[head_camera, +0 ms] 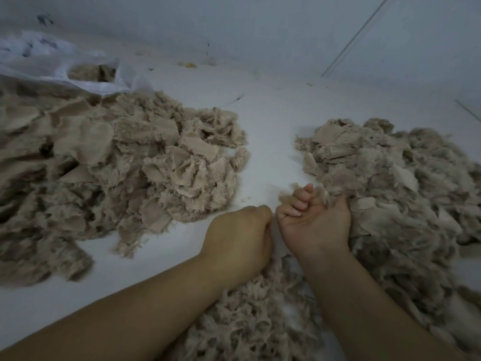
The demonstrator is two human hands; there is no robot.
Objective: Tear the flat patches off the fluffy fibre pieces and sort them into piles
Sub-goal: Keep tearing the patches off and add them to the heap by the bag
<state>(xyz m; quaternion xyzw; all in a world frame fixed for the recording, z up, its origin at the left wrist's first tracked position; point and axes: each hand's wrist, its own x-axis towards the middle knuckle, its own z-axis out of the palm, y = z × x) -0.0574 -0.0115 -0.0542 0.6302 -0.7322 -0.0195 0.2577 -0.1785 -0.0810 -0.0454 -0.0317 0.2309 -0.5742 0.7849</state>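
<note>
Fluff (250, 316) lies under both wrists, and above it the left hand (240, 231) and right hand (312, 220) are clenched together on a hidden fibre piece, likely mid-tear; next the patch goes to a pile (125, 162).

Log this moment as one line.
left hand: curled, knuckles up | right hand: palm up, grips fibre tuft | piles: left, right, near

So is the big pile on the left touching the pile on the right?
Apart. The head view shows a bare strip of white surface between the left pile and the right pile.
</note>
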